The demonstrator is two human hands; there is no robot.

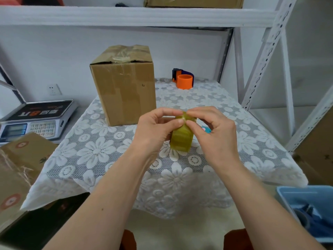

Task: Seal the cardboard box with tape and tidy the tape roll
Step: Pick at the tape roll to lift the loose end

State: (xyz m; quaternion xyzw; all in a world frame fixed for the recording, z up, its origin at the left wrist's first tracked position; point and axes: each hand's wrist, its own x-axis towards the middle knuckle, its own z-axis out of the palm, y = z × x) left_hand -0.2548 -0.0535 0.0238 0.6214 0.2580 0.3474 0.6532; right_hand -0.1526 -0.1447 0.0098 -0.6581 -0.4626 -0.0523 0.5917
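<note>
A yellowish clear tape roll (181, 139) is held upright above the lace tablecloth (100, 150), in front of me. My left hand (155, 130) grips the roll from the left, thumb on its top rim. My right hand (214, 130) pinches the tape at the top of the roll with thumb and forefinger. The cardboard box (124, 87) stands upright behind the hands, to the left, its top flaps closed under wrinkled clear tape.
An orange and purple tape dispenser (183, 80) sits at the table's back right. A weighing scale (34, 121) stands to the left, with a printed carton (19, 159) in front of it. A blue bin (310, 208) is low on the right. White shelf posts (266, 51) rise on the right.
</note>
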